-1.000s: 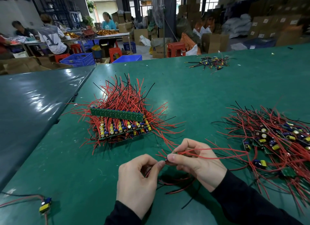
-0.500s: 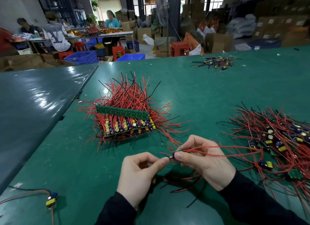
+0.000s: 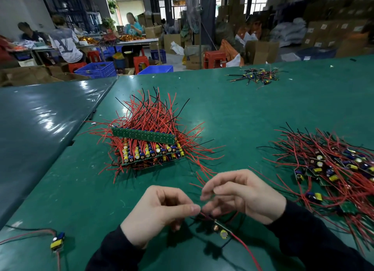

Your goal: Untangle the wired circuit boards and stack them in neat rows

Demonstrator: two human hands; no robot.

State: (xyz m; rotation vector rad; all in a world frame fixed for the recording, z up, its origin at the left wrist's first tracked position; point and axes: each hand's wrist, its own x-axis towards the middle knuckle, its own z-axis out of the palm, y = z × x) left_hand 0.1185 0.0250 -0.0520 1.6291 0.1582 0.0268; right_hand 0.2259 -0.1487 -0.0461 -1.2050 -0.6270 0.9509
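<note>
green table [image 3: 253, 117], two board piles [image 3: 148, 147]

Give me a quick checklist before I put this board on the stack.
1. Board clear of the loose pile: ok, it sits apart near the hands.
2. Left hand grip on its wires: ok, pinching them.
3. Right hand grip: cannot tell, blurred.
4. Board's wires straightened: not ok, they trail in several directions.
5. Stack rows tidy: ok.
6. One stray board at far left: not ok, unstacked.
</note>
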